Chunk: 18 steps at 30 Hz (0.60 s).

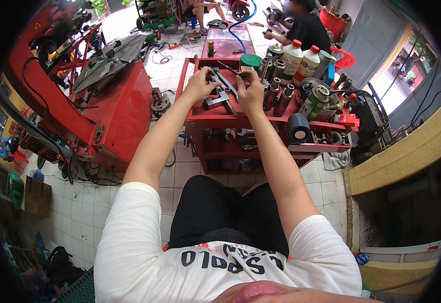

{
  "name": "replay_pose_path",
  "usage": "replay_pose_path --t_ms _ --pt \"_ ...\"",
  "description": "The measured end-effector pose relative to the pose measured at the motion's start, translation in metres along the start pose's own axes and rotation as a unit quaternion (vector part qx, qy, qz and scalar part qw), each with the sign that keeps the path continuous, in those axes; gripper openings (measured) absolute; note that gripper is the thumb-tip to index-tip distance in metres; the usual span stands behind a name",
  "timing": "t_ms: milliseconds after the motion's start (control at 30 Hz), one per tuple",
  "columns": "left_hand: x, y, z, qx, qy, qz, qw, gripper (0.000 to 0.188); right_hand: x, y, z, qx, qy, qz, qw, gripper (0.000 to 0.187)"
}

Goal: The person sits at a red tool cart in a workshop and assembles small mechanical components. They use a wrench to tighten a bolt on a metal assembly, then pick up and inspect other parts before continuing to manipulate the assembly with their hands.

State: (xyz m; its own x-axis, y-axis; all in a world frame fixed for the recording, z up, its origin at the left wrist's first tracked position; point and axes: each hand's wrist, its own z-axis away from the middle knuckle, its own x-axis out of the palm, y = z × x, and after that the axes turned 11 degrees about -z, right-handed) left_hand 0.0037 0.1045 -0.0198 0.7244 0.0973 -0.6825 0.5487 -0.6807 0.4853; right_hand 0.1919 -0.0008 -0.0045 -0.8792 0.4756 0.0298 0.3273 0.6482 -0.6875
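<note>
Both forearms stretched forward over red tool cart (200,120). Left hand (200,85) and right hand (249,90), fingers pinched on thin dark rod (229,67), held above top tray. Wrenches (219,97) lying unused beneath; work apparently early. Beyond: sockets (279,96), bottles (301,58).

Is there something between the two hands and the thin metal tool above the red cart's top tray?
Nothing visible does. The left hand and right hand both already pinch the thin metal tool, above the wrenches in the red cart's top tray.
</note>
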Motion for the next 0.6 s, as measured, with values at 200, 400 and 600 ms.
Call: replay_pose_path --t_ms 200,400,600 --pt "0.008 -0.011 -0.003 -0.029 0.010 0.091 0.995 0.020 -0.001 0.001 -0.003 -0.009 0.038 -0.003 0.999 0.014" --pt "0.007 -0.016 -0.008 -0.088 0.024 0.169 0.981 0.017 -0.004 0.006 -0.004 0.013 0.033 0.019 0.999 0.017" --pt "0.006 -0.032 -0.011 -0.117 0.026 0.211 0.970 0.019 -0.001 0.003 -0.002 -0.018 0.033 0.032 0.999 0.017"
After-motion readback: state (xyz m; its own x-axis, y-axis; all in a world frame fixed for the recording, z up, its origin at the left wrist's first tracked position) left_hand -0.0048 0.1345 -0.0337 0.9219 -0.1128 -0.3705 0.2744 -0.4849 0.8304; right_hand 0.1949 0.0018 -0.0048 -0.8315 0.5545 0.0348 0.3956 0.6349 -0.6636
